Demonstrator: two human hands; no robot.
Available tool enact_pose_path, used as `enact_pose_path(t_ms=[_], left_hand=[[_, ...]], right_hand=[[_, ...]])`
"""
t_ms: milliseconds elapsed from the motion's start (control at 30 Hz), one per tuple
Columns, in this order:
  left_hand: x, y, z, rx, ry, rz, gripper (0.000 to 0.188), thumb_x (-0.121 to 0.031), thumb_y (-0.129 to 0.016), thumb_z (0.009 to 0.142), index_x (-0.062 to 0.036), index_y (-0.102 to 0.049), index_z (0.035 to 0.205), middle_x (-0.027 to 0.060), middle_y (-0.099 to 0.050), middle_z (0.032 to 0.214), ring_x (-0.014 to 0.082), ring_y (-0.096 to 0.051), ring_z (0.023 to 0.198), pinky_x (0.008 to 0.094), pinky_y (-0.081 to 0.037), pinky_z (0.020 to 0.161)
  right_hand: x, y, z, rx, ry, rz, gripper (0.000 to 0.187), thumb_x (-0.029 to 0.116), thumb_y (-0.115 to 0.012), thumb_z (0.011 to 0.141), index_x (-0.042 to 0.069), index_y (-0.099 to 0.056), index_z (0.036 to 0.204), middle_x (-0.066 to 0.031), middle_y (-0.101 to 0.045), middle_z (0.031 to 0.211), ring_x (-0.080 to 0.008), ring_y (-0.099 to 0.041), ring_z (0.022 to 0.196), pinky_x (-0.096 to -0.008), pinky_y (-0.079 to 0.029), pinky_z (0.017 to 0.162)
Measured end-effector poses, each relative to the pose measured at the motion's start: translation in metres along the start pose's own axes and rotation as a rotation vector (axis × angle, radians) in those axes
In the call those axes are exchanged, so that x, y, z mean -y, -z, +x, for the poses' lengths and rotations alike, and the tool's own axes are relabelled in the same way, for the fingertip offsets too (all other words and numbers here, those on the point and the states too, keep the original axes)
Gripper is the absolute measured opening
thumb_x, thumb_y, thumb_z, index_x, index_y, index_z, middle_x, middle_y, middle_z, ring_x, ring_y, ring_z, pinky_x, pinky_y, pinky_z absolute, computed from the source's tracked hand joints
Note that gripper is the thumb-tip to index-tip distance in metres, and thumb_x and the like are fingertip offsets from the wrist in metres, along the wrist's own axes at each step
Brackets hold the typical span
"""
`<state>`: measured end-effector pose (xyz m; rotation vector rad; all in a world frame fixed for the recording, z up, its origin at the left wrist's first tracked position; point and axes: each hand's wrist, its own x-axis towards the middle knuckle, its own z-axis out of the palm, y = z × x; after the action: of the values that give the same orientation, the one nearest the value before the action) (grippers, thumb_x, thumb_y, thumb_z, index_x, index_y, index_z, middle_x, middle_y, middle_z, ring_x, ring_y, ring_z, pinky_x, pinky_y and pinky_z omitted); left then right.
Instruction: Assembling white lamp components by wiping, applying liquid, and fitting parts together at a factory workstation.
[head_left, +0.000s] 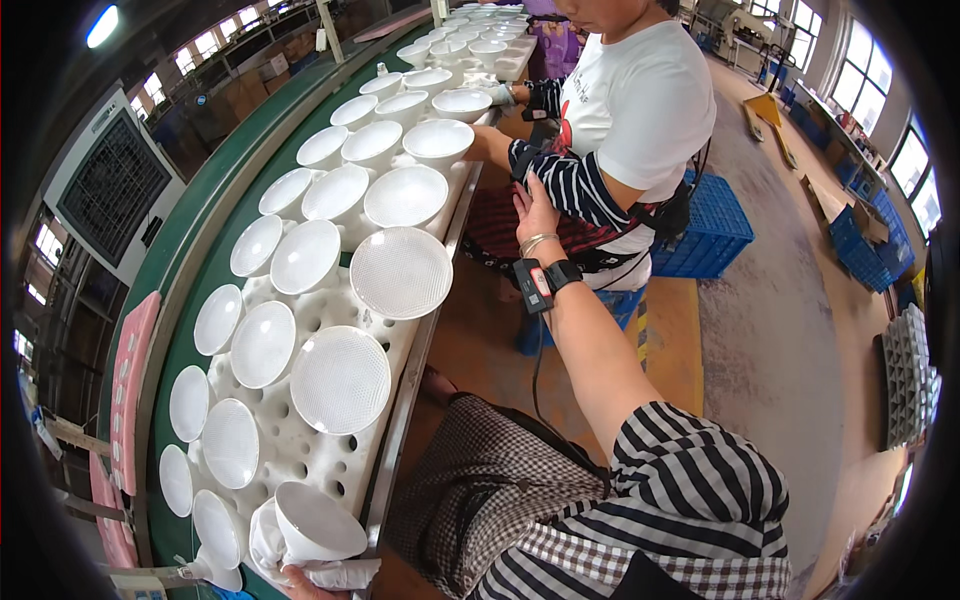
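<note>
At the lower edge my left hand (302, 583), mostly cut off, grips a white cloth (342, 574). The cloth wraps partly around a tilted, white cone-shaped lamp bulb (320, 522) at the near end of the table. My right arm reaches forward, and my right hand (537, 212) has its fingers extended against a co-worker's striped sleeve (560, 178). Rows of similar white bulbs stand face up in a white foam tray (318, 462) with many holes. One bulb with a textured face (341, 380) sits just beyond the cloth.
A green conveyor belt (170, 330) runs along the left, beside pink foam strips (138, 380). The co-worker (640, 110) sits at the right of the tray's far part, with a gloved hand among bulbs. Blue crates (708, 228) stand behind that person. A metal edge (408, 385) borders the tray.
</note>
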<state>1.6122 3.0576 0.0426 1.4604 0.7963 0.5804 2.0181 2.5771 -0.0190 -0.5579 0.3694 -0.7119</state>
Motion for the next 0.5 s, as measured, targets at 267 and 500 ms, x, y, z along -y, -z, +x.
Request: enact_pose_path(t_ms=[267,500], left_hand=[[0.007,0.002,0.003,0.022,-0.021,-0.09,0.053,-0.025,-0.057,0.086,0.0023,-0.039,0.127,0.0201,-0.05,0.111,0.032,-0.056,0.093,0.0445,-0.052,0.073],[0.013,0.007,0.002,0.048,-0.033,-0.084,0.057,-0.029,-0.058,0.089,0.0035,-0.036,0.13,0.0223,-0.05,0.113,0.0331,-0.056,0.095,0.0457,-0.051,0.075]], right_hand=[[0.003,0.022,-0.028,0.113,-0.063,-0.139,0.038,0.026,-0.07,0.084,0.007,-0.054,0.112,-0.0066,-0.063,0.103,-0.0186,-0.064,0.088,-0.031,-0.05,0.074],[-0.021,0.115,-0.089,0.101,-0.359,-0.369,0.031,0.02,-0.059,0.089,0.011,-0.055,0.119,-0.0056,-0.065,0.094,-0.0126,-0.062,0.073,-0.0274,-0.051,0.065]])
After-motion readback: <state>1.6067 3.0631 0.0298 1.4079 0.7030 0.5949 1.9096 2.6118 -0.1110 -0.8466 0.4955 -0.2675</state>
